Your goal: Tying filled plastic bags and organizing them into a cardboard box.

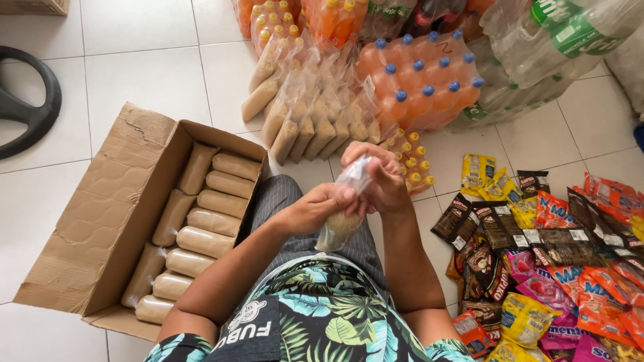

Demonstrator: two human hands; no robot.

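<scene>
Both hands at lap height: left hand (315,209) pinches small clear bag (340,224) of tan powder at its neck, right hand (379,177) grips the twisted top. Cardboard box (100,221) of filled bags left, snack packets (537,255) right, bottle packs (422,84) beyond.

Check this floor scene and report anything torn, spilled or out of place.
The open brown cardboard box has a torn flap at its upper corner, its top paper layer peeled away. Nothing looks spilled. The left hand and right hand grip a clear plastic bag of tan powder, apparently intact.
</scene>
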